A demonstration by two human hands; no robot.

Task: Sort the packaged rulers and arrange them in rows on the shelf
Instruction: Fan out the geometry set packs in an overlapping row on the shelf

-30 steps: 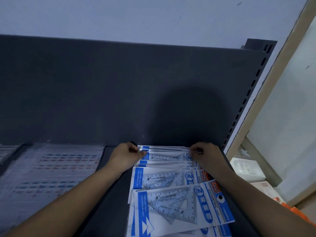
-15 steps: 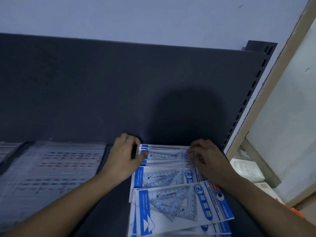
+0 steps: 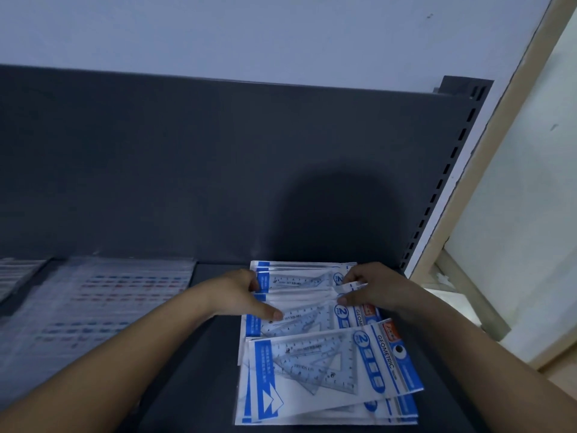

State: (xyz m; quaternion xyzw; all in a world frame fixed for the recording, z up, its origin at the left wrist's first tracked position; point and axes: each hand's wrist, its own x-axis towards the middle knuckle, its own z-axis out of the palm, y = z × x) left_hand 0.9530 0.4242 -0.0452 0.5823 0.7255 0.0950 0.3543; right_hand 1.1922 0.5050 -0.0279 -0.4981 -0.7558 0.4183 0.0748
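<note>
At the near right end of the shelf [image 3: 193,376], the packaged rulers [image 3: 315,348] are laid flat in one overlapping row that runs from the front edge back to the rear panel. The nearest pack [image 3: 331,370] is seen lying uppermost and slightly askew, with its blue-and-white card and clear set squares facing up and "GEOMETRIC" printed at its right end. More packs are partly covered beneath it.

Further back, a middle pack [image 3: 315,295] in the row is gripped at both ends. Its left edge is grasped by the left hand [image 3: 240,295], the fingers curled at the edge and the thumb laid out over the pack just in front. Its right end is pinched by the right hand [image 3: 371,289] between thumb and curled fingers. Beyond the hands, the farthest packs [image 3: 299,271] are seen touching the rear panel.

On the left part of the shelf, well apart from the row, flat clear packets [image 3: 103,307] with red and blue marks are spread; their detail is blurred.

Behind everything the dark rear panel [image 3: 187,167] is stood upright, with a shadow thrown on it above the hands. A slotted upright [image 3: 443,182] is fixed at its right edge, and a pale wall [image 3: 249,32] is seen above.
</note>
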